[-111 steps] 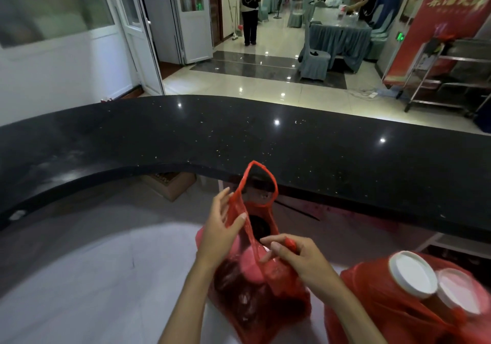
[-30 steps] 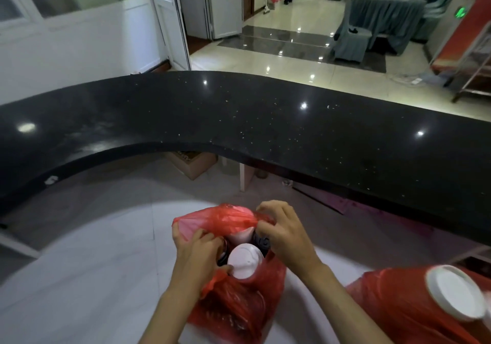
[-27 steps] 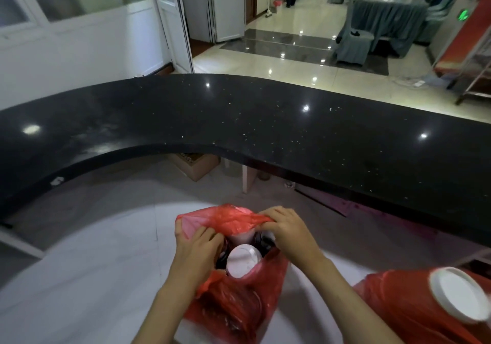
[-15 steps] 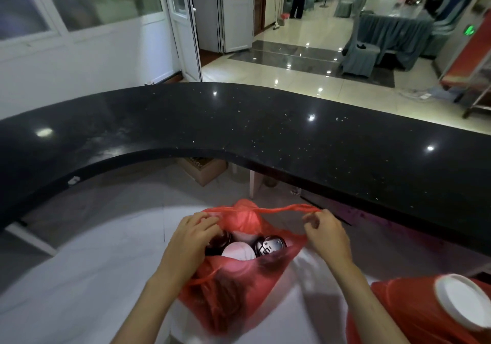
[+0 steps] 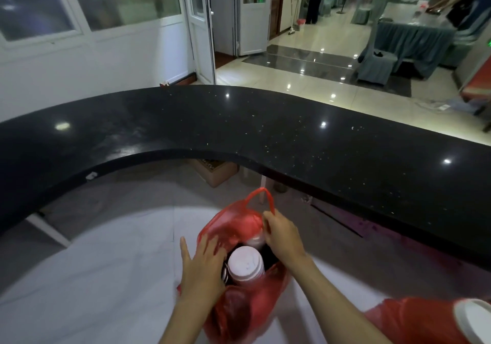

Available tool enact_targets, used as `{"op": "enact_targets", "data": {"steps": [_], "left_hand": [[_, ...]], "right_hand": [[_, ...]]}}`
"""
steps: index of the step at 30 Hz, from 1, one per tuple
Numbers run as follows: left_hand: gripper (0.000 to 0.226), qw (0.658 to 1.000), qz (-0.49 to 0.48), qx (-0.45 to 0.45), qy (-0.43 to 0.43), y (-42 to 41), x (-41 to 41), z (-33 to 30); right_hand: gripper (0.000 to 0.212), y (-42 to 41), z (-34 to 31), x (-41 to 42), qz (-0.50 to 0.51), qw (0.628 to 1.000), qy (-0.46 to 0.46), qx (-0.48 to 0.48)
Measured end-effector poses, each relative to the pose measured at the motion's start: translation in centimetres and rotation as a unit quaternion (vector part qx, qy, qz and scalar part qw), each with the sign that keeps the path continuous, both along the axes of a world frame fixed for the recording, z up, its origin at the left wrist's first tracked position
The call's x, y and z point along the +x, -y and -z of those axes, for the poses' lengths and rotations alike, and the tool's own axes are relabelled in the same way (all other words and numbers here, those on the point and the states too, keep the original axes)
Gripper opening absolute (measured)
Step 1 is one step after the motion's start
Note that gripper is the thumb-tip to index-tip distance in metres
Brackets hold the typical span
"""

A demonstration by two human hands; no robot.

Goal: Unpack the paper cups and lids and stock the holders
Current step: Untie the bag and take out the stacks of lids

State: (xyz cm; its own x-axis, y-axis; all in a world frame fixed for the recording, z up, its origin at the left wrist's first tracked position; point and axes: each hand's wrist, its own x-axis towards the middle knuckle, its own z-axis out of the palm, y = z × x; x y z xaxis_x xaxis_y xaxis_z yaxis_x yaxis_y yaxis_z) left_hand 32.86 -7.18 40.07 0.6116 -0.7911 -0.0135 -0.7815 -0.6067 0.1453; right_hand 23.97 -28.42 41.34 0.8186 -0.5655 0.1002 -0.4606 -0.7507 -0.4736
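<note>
Change: bag mouth, stretched wide earlier, now sags.
Left hand: released, fingers flat on red bag.
Right hand: grasping bag rim.
Risk: sleeve of cups may tip when pulled.

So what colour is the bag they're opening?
Red, see-through plastic bag; shows best in the head view, the only one.

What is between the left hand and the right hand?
In the head view, a white lid stack stands in the open red bag between left hand and right hand.

Thin, glossy red plastic bag on a smooth white surface; polished, speckled black stone counter.
</note>
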Motion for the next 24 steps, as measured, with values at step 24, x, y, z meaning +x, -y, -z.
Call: {"op": "enact_targets", "data": {"steps": [24], "left_hand": [[0.087,0.994,-0.012,-0.069,-0.085,0.6,-2.9,-0.3]], "right_hand": [[0.019,-4.4,-1.3,-13.2,0.044,0.949,0.203,-0.238]]}}
